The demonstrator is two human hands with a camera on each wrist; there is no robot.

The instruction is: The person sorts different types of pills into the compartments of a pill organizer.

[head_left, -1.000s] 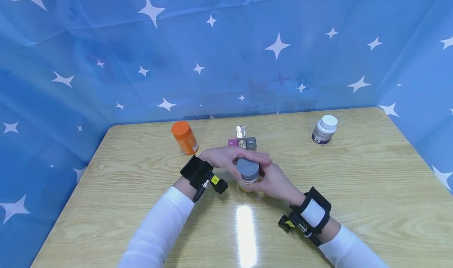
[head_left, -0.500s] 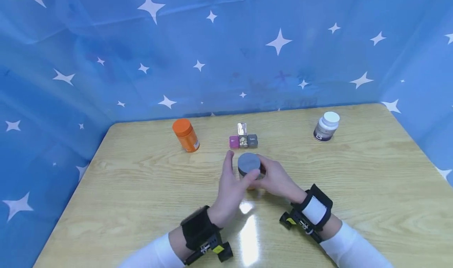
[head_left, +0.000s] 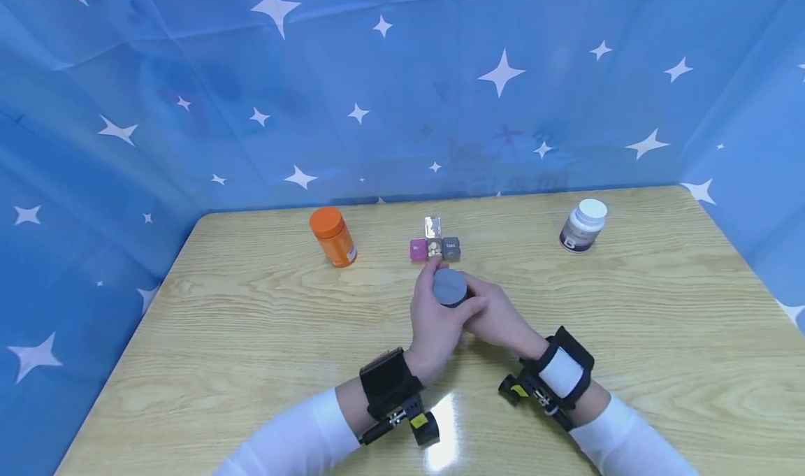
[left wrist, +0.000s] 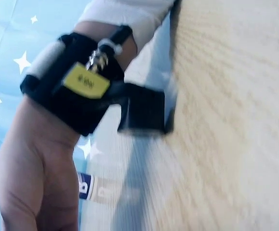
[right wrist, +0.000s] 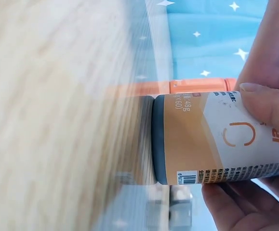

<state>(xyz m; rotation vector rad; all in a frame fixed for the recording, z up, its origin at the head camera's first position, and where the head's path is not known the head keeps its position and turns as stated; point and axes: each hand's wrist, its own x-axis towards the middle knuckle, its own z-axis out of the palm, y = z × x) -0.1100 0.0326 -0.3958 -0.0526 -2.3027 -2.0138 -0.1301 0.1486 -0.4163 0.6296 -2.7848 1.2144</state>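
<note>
Surface (head_left: 654, 308) stretches either side of left grip (head_left: 435, 327), pinching gray lid (head_left: 450, 287), and right grip (head_left: 501, 320), holding its bottle (right wrist: 190, 139); just ahead sit small boxes (head_left: 451, 248), then far edge (head_left: 503, 200).

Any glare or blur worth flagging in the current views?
Head: a bright glare strip on the table. Left wrist: table grain pale and smeared. Right wrist: table blurred toward picture left, but the big C on the bottle readable, its reflection visible alongside.

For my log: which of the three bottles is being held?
The grey-lidded bottle, held by the left hand and right hand; the orange bottle and white-lidded bottle stand untouched.
</note>
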